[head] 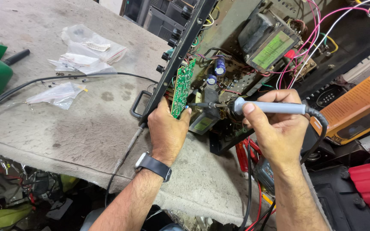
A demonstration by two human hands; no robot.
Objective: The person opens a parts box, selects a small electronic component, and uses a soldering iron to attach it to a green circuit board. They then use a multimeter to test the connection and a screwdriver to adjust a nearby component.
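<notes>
While the left hand (167, 128) grips the circuit board (182, 85), the right hand (275, 128) clasps the soldering iron (262, 106).

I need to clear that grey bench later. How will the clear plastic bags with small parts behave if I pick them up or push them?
The clear plastic bags look thin and crumpled, so they are probably floppy and light. Pushed across the rough grey bench, they would likely drag and bunch rather than slide. One holds a small white part; loose contents may shift or spill.
</notes>
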